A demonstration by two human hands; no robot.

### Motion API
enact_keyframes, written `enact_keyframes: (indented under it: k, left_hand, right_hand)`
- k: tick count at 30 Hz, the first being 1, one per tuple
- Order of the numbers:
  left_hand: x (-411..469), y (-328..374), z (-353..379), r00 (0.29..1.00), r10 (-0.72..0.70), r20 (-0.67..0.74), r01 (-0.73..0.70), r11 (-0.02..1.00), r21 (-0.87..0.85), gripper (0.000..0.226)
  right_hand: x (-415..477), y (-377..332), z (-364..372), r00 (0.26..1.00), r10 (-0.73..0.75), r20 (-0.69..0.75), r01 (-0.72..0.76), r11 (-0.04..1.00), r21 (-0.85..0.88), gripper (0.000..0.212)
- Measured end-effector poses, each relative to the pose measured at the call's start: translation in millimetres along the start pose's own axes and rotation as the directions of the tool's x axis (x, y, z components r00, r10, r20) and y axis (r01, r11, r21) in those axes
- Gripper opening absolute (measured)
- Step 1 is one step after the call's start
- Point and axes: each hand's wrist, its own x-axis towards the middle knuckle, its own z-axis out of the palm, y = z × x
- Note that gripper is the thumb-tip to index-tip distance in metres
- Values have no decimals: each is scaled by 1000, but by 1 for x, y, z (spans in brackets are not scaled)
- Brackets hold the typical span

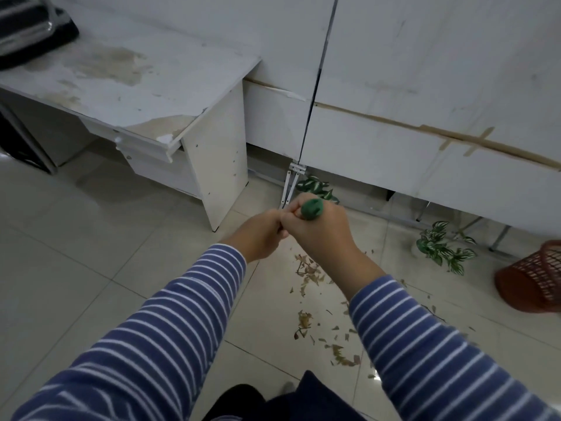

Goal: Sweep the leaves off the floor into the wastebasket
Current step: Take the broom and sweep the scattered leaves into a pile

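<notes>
Dry brown leaves [315, 302] lie scattered on the pale tiled floor in front of me, in a loose trail from under my hands toward my feet. A reddish-brown mesh wastebasket [534, 279] lies tipped on its side at the right edge. My right hand [318, 229] is closed around a handle with a green cap [312, 209] on its top end. My left hand [261, 235] is closed just left of it, touching the right hand; what it grips is hidden. The rest of the handle is covered by my hands and arms.
A worn white desk [145, 95] stands at the left with a drawer unit under it. White partition panels [425, 101] run along the back. Two green striped leafy sprigs [440, 250] lie by the panel feet. A dark bag [30, 28] sits on the desk.
</notes>
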Motion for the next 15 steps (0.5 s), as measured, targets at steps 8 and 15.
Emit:
enact_keyframes:
  k: [8, 15]
  left_hand:
    - [29, -13, 48, 998, 18, 52, -27, 984, 178, 32]
    - [52, 12, 78, 978, 66, 200, -83, 993, 80, 25]
  right_hand:
    - [-1, 63, 17, 966, 244, 81, -248, 968, 44, 5]
    - [10, 78, -9, 934, 354, 58, -349, 934, -76, 4]
